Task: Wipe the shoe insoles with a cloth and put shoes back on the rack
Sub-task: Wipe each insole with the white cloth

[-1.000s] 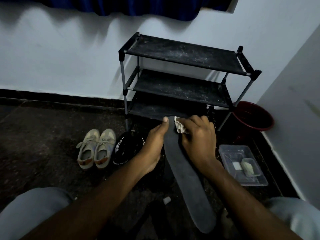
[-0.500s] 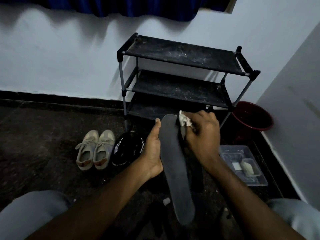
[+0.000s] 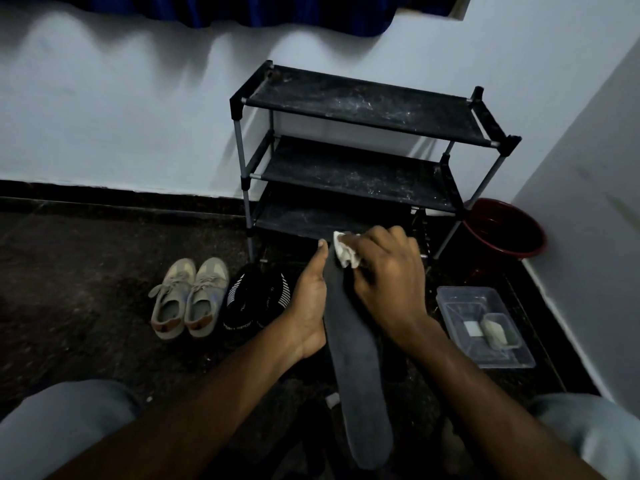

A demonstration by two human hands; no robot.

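a: where's the insole (image 3: 353,358) right now?

b: held up in front of the rack (image 3: 363,109). it's long and dark grey, with its far end level with the rack's bottom shelf and its near end pointing away from the rack, back toward the person.

a: who's got it?

b: the left hand (image 3: 310,299). it grasps the insole by its left edge, with the thumb stretched straight along that edge toward the rack. the other fingers are behind the insole, so i can't tell how they lie.

a: and the right hand (image 3: 384,271)?

b: its fingers are curled round a small white cloth (image 3: 344,252), bunched up and pressed on the end of the insole nearest the rack. the cloth sits just beside the left thumb tip.

a: where are the shoes?

b: on the floor (image 3: 86,271), left of the rack's front left leg. the beige shoes (image 3: 188,299) stand side by side, toes toward the wall (image 3: 104,116). the black shoes (image 3: 258,299), with white stripes, lie just in front of that leg, between the beige pair and the left hand.

a: what about the rack itself?

b: it has three dark shelves, flecked with white dust.

a: and on the rack's other side?

b: a red bucket (image 3: 502,230) stands by the rack's right legs. a clear tray (image 3: 519,355) sits on the floor in front of the rack's right end, near the right forearm, with a pale block in it.
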